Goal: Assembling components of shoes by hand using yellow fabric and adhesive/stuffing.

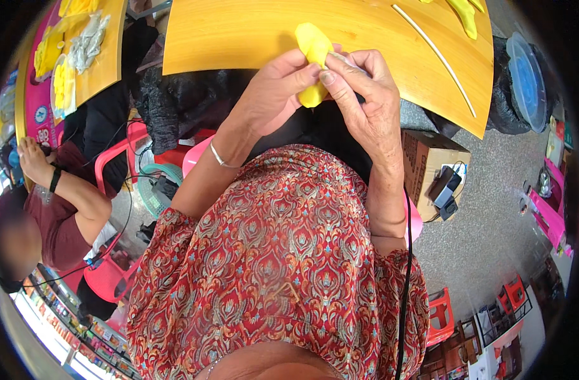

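Note:
A small yellow piece (313, 42), soft-looking and rounded at both ends, is held up at the near edge of the wooden table (232, 38). My left hand (278, 88) pinches it from the left between thumb and fingers. From the right, my right hand (367, 88) closes on it too, thumb and forefinger pressed at its middle. The fingertips of both hands meet there and hide the centre of the piece. Its upper end bulges above the fingers and its lower end shows below them. I cannot tell whether anything else is between the fingers.
A thin pale rod (436, 56) lies on the table's right side, near more yellow pieces (465, 18). At left, another table holds yellow pieces (48, 52) and grey ones (90, 43), beside a person (67, 202). A cardboard box (422, 161) and a blue basin (527, 82) stand right.

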The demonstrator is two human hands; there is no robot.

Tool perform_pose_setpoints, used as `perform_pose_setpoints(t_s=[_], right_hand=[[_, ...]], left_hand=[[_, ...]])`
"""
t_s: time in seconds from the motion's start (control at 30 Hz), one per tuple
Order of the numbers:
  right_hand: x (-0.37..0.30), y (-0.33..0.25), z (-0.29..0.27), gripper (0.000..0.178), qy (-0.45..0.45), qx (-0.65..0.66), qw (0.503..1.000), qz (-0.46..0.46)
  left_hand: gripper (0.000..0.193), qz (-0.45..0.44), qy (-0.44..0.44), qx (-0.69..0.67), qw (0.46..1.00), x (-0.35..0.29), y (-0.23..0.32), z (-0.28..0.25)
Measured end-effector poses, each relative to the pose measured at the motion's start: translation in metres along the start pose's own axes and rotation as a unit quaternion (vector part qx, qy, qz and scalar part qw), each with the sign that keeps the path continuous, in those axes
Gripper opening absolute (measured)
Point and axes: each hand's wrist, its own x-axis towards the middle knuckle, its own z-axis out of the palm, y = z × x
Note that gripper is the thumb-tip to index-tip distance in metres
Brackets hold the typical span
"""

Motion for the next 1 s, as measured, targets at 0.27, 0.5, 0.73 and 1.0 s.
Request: perform_pose_setpoints(t_s=[0.27, 0.5, 0.73, 1.0], right_hand=[[0.002, -0.008, -0.008, 0.028, -0.046, -0.033, 0.998, -0.001], [-0.001, -0.012, -0.003, 0.021, 0.051, -0.002, 0.998, 0.034], [0.007, -0.024, -0.001, 0.012, 0.112, -0.02, 0.992, 0.048], [0.0, -0.02, -0.003, 0.019, 0.108, -0.022, 0.994, -0.02]], left_hand=[[0.045, 0.021, -0.066, -0.025, 0.997, 0.009, 0.006, -0.007], [0.045, 0.013, -0.059, -0.027, 0.998, 0.006, -0.006, 0.011], [0.037, 0.005, -0.049, -0.063, 0.997, -0.007, -0.007, 0.004], [0.054, 0.018, -0.078, -0.116, 0.99, -0.003, 0.002, 0.015]])
